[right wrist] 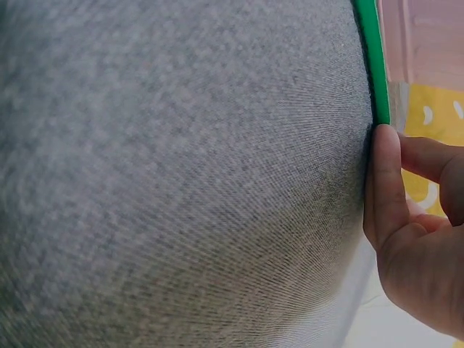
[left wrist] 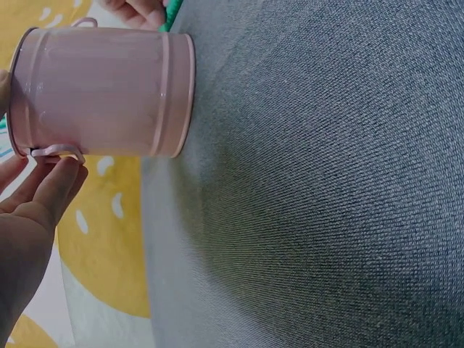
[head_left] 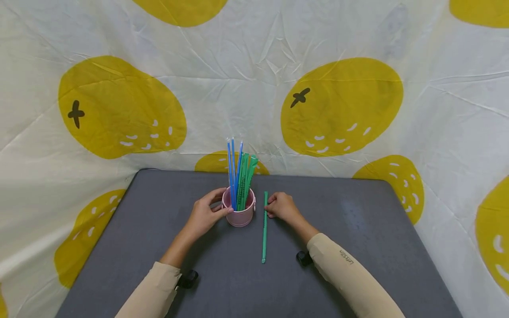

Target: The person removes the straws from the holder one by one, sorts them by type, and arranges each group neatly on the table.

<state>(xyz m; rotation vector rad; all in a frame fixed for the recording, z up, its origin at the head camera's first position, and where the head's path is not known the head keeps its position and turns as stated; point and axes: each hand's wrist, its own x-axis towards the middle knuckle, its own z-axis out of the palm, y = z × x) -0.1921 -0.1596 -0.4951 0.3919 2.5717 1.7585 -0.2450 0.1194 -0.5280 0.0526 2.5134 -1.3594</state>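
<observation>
A small pink bucket [head_left: 238, 219] stands upright on the table, holding several blue straws [head_left: 232, 172] and green wrapped straws [head_left: 243, 181]. My left hand [head_left: 202, 215] grips the bucket at its left side, thumb by the near rim and fingers around the far side. In the left wrist view, fingertips touch the handle loop [left wrist: 61, 151] on the bucket's side. Just right of the bucket, a single green wrapped straw [head_left: 264, 234] lies lengthwise on the table. My right hand [head_left: 281, 206] pinches it near its upper part; the right wrist view shows fingertips right at the straw [right wrist: 375, 65].
The dark grey table [head_left: 350, 274] has its far edge close behind the bucket. A white cloth with yellow fruit prints [head_left: 342, 106] hangs behind and along the sides. Black wrist cameras [head_left: 188, 279] sit under both beige sleeves [head_left: 350, 269].
</observation>
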